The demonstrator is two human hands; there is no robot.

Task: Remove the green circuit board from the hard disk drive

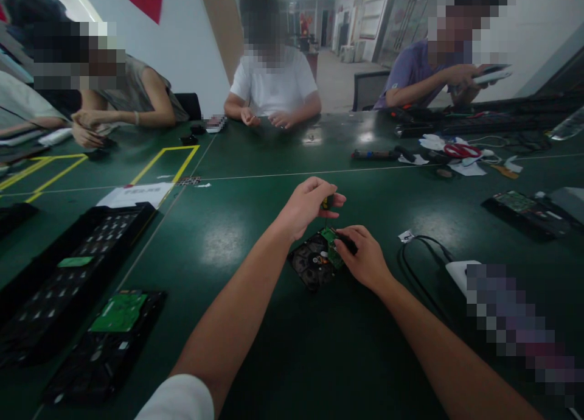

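In front of me a hard drive (pixel 310 263) lies on the green table, its round hub and green circuit board (pixel 329 236) facing up. Above the board, my left hand (pixel 310 204) grips the black and yellow handle of a screwdriver (pixel 326 203), with the thin shaft pointing down at the board's far edge. My right hand (pixel 365 255) is closed at the drive's right side, fingers around a black, stick-like object (pixel 347 243) whose kind I cannot make out. Its fingertips rest at the circuit board's edge.
On the left lie a long black tray (pixel 86 243) and another hard drive (pixel 118 313). To the right are a cable (pixel 404 268), a white-ended device (pixel 458 274) and a drive with a board (pixel 520 210). Loose wires (pixel 460 152) lie farther back. Several people sit across the table.
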